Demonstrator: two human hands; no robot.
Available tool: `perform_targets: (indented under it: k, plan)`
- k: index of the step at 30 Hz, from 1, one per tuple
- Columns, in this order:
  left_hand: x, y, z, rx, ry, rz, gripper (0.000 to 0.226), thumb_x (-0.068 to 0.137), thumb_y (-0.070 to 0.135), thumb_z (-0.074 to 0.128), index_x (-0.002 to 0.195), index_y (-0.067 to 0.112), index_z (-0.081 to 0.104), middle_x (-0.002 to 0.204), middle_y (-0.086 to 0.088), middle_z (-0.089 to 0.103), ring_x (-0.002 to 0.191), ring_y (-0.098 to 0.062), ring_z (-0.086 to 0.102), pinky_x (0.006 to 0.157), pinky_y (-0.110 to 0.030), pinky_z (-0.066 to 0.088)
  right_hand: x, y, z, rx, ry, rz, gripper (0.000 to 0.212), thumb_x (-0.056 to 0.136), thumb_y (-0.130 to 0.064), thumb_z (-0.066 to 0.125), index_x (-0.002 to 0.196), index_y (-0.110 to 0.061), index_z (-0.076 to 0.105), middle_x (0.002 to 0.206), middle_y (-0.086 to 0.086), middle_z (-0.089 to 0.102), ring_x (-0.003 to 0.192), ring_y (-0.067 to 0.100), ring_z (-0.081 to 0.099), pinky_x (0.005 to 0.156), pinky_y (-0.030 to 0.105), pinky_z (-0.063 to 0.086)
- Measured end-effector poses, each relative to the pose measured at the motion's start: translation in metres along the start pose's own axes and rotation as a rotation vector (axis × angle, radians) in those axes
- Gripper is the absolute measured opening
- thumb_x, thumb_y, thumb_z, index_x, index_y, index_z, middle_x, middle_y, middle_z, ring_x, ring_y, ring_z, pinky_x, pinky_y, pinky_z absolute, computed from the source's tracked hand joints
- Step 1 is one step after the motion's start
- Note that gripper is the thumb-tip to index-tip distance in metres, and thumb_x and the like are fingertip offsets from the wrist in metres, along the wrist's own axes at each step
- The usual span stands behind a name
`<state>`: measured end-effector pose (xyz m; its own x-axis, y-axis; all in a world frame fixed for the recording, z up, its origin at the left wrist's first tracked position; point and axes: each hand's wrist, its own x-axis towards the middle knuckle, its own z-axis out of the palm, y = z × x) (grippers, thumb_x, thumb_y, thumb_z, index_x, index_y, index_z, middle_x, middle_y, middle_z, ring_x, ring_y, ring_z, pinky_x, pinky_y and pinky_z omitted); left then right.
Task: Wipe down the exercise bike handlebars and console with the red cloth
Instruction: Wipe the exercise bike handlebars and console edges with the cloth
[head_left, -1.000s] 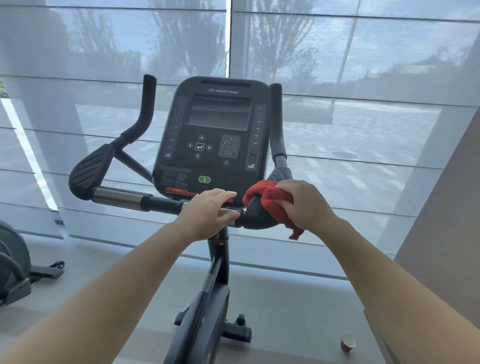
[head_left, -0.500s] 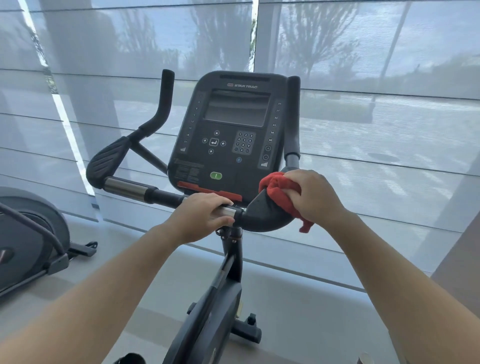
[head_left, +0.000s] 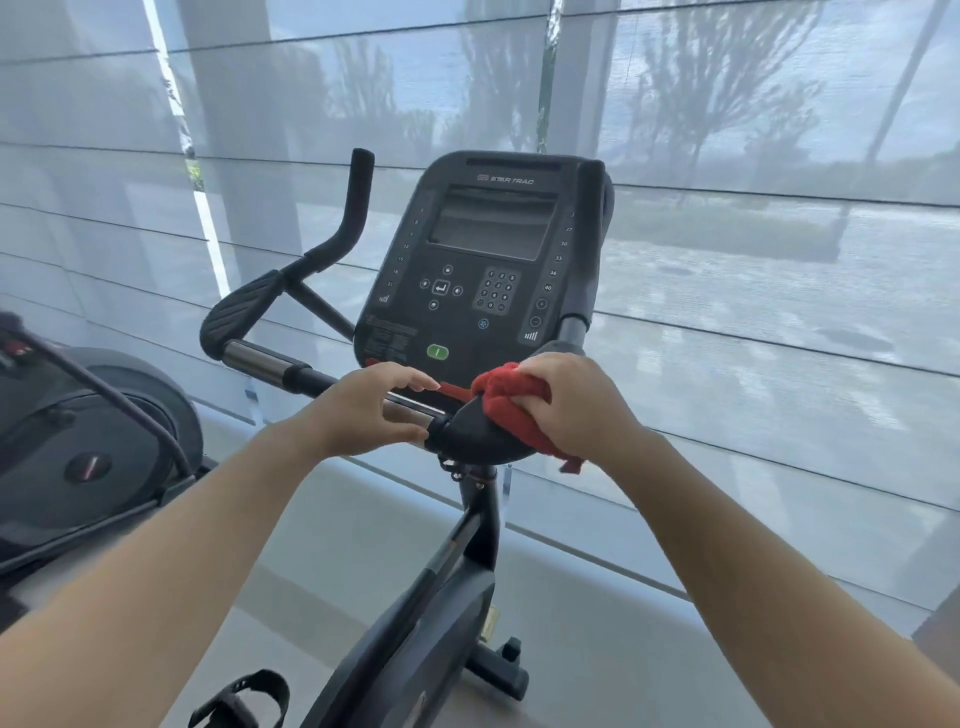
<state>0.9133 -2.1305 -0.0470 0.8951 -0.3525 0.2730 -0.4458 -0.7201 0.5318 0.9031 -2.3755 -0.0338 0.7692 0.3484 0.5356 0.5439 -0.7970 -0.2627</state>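
A black exercise bike stands in front of me, its dark console (head_left: 483, 260) upright above the handlebar (head_left: 270, 364). My right hand (head_left: 576, 405) presses a bunched red cloth (head_left: 506, 397) onto the black right elbow pad of the handlebar, just below the console's right corner. My left hand (head_left: 363, 410) curls around the metal cross bar left of that pad, fingers loosely wrapped, thumb underneath. The left handlebar horn (head_left: 358, 208) rises free at the left; the right horn (head_left: 589, 234) stands behind the console's right edge.
A second exercise machine (head_left: 88, 441) sits on the floor at the left. The bike's post (head_left: 478, 525) and a pedal with its strap (head_left: 244, 699) are below my arms. Sheer blinds over a window wall (head_left: 779, 260) fill the background just behind the bike.
The view has shifted so the bike sits further right and lower in frame. My right hand and cloth stay on the right pad; my left hand's fingers have loosened slightly on the bar.
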Motion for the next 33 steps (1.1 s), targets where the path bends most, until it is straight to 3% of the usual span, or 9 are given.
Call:
perform_targets:
  k: [4,7,9,11,13,15,19,25,33]
  plan:
    - [-0.007,0.006,0.002,0.036,0.01,0.029,0.042,0.08,0.023,0.071,0.12,0.023,0.057,0.12,0.006,0.058,0.106,-0.004,0.054,0.089,-0.014,0.038,0.016,-0.007,0.01,-0.11,0.057,0.115,0.017,0.088,-0.026,0.054,0.086,-0.016,0.068,0.089,0.0,0.065,0.088,0.021,0.057,0.069,0.029,0.042]
    - [-0.008,0.011,0.003,0.014,0.01,0.086,0.039,0.083,0.026,0.067,0.121,0.024,0.056,0.118,0.01,0.056,0.108,-0.004,0.053,0.096,-0.022,0.041,0.0,-0.014,0.017,-0.212,0.013,0.026,0.022,0.088,-0.023,0.045,0.097,-0.018,0.065,0.098,-0.002,0.066,0.091,0.025,0.056,0.073,0.032,0.042]
    - [-0.005,0.017,0.006,0.007,0.029,0.135,0.042,0.085,0.031,0.064,0.125,0.024,0.053,0.122,0.01,0.055,0.112,-0.004,0.05,0.098,-0.024,0.039,-0.011,-0.016,0.012,-0.123,-0.035,0.015,0.028,0.08,-0.017,0.044,0.099,-0.017,0.064,0.1,-0.002,0.067,0.09,0.026,0.058,0.076,0.034,0.045]
    - [-0.001,0.026,0.01,-0.005,0.054,0.204,0.046,0.087,0.033,0.061,0.13,0.023,0.05,0.128,0.009,0.052,0.114,-0.003,0.046,0.1,-0.023,0.035,-0.014,-0.015,0.004,0.059,-0.02,0.095,0.029,0.079,-0.015,0.054,0.105,-0.018,0.065,0.111,-0.002,0.065,0.099,0.021,0.059,0.084,0.029,0.046]
    - [0.005,0.039,0.014,-0.021,0.08,0.291,0.047,0.088,0.033,0.059,0.132,0.021,0.048,0.131,0.008,0.05,0.115,0.001,0.041,0.102,-0.02,0.032,-0.02,-0.013,-0.002,0.201,0.107,0.214,0.035,0.077,-0.021,0.07,0.112,-0.018,0.064,0.124,-0.002,0.059,0.114,0.016,0.054,0.09,0.024,0.043]
    - [0.01,0.052,0.018,-0.045,0.079,0.358,0.047,0.089,0.035,0.057,0.133,0.022,0.047,0.133,0.008,0.049,0.116,0.003,0.04,0.101,-0.015,0.029,-0.031,-0.013,-0.006,0.289,0.249,0.331,0.049,0.073,-0.026,0.077,0.118,-0.016,0.062,0.128,-0.005,0.054,0.118,0.009,0.05,0.085,0.019,0.047]
    - [0.021,0.066,0.037,0.104,-0.031,0.378,0.058,0.086,0.044,0.057,0.139,0.028,0.039,0.143,0.007,0.042,0.129,-0.011,0.039,0.107,-0.028,0.032,-0.063,-0.013,-0.012,0.283,0.393,0.446,0.045,0.075,-0.029,0.076,0.116,-0.019,0.062,0.126,-0.007,0.056,0.112,0.005,0.053,0.083,0.025,0.054]
    - [0.042,0.075,0.057,0.186,-0.01,0.354,0.054,0.092,0.038,0.05,0.142,0.025,0.034,0.148,0.0,0.034,0.134,-0.02,0.034,0.108,-0.036,0.03,-0.103,-0.008,-0.018,0.205,0.423,0.557,0.036,0.08,-0.024,0.072,0.116,-0.022,0.063,0.121,-0.013,0.057,0.107,0.0,0.053,0.081,0.015,0.048]
    - [0.076,0.087,0.065,0.087,0.018,0.306,0.046,0.091,0.034,0.053,0.133,0.017,0.047,0.129,-0.002,0.052,0.118,-0.024,0.048,0.099,-0.038,0.039,-0.101,-0.002,-0.004,0.222,0.408,0.595,0.034,0.084,-0.021,0.067,0.118,-0.022,0.061,0.123,-0.008,0.059,0.103,0.005,0.054,0.081,0.018,0.05]
